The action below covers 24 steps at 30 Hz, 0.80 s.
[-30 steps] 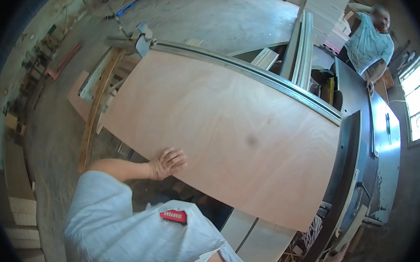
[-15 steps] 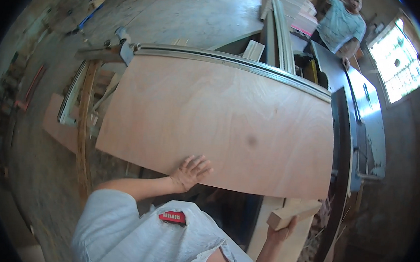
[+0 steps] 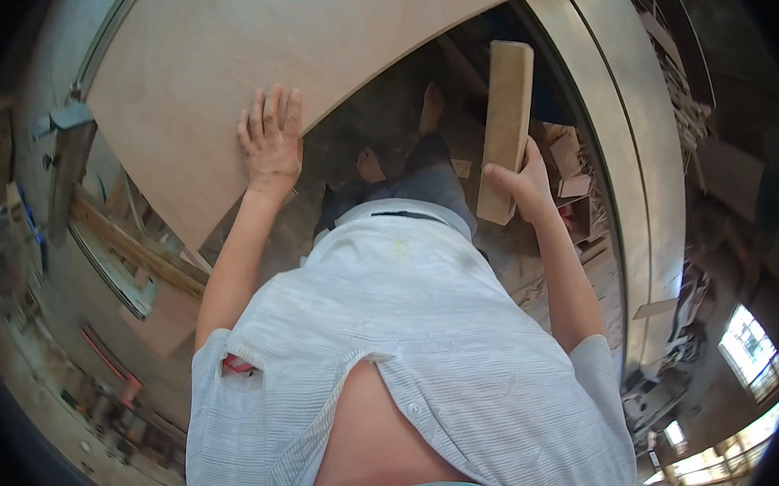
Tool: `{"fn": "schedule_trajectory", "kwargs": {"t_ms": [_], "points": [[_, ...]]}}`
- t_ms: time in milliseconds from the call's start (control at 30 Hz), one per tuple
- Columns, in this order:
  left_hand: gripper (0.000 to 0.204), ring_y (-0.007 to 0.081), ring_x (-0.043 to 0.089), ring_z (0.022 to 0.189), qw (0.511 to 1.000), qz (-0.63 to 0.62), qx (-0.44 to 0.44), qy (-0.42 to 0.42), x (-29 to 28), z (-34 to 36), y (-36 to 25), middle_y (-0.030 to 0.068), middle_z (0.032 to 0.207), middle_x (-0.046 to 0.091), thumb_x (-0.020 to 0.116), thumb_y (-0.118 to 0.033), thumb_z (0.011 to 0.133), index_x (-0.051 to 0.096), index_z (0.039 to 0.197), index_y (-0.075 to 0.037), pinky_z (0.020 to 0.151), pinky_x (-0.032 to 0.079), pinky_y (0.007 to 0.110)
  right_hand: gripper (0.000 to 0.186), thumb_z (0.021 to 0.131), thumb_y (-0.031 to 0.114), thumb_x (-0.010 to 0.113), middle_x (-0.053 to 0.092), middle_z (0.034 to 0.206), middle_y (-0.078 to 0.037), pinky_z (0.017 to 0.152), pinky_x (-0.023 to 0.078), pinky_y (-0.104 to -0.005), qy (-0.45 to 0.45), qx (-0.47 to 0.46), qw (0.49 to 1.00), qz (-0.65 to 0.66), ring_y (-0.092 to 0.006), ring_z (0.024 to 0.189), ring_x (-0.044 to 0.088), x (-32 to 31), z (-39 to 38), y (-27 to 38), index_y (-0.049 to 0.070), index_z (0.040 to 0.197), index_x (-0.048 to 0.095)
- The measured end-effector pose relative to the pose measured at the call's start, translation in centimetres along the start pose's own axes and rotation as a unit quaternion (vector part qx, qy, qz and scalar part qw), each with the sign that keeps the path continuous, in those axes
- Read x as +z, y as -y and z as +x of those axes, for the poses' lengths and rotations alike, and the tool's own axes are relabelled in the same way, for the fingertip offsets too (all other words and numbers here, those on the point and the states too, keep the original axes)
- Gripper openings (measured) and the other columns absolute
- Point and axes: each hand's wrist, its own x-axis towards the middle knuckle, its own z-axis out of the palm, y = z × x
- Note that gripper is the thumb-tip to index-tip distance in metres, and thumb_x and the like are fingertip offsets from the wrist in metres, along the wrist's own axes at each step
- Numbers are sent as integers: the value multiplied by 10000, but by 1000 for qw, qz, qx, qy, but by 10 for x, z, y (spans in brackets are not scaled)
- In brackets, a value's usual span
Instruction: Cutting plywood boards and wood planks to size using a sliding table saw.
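Note:
A large pale plywood sheet [image 3: 205,40] fills the upper left. Near its edge closest to me, my left hand [image 3: 274,145] lies flat on it with the fingers stretched out. My right hand [image 3: 525,182] grips a wooden block [image 3: 507,116] by its lower part. The thumb rests over its face, and the other fingers are mostly hidden behind it. This block is long, thick and light brown, and it is held clear of the sheet, over the gap between the sheet and a metal table.
The long metal saw table [image 3: 628,124] curves down my right side. Wood scraps [image 3: 584,180] lie below it. A metal rail [image 3: 116,21] runs along the sheet's far side, ending at a bracket [image 3: 66,119]. A wooden beam [image 3: 137,239] stands at left.
The view has tilted down and turned toward my body. My right hand has brought the wooden block out beside the sheet and turned it lengthwise. My left hand stays on the sheet.

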Motion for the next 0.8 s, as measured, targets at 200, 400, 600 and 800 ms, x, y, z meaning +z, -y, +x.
{"fn": "schedule_trajectory", "kwargs": {"t_ms": [200, 400, 600, 800], "points": [[980, 337, 283, 1464, 999, 11, 17, 43, -8, 9, 4, 102, 1588, 314, 812, -294, 757, 287, 1577, -185, 1116, 276, 526, 703, 714, 238, 784, 653, 1085, -281, 903, 509, -465, -31, 45, 975, -213, -432, 1063, 632, 6, -47, -48, 8, 1295, 462], [1008, 350, 249, 1472, 999, 21, 18, 40, -3, 5, 4, 121, 1589, 300, 828, -323, 746, 277, 1578, -176, 1110, 265, 534, 604, 744, 191, 760, 644, 1088, -261, 896, 498, -496, 4, 11, 963, -271, -440, 1060, 620, 13, -70, -79, -6, 1239, 475], [1009, 371, 248, 1467, 999, 12, 27, 29, -5, 5, 4, 132, 1585, 292, 825, -293, 747, 268, 1578, -166, 1110, 254, 552, 478, 739, 179, 726, 642, 1028, -299, 867, 519, -499, 122, -51, 946, -296, -453, 997, 641, 96, 12, -16, -29, 1092, 481], [968, 367, 265, 1460, 999, 9, 19, 33, -3, 3, 4, 128, 1582, 298, 808, -301, 771, 282, 1572, -163, 1106, 257, 554, 483, 748, 171, 706, 650, 1029, -297, 864, 525, -495, 70, -80, 954, -280, -445, 988, 652, 67, -26, -43, -42, 1109, 469]]}}
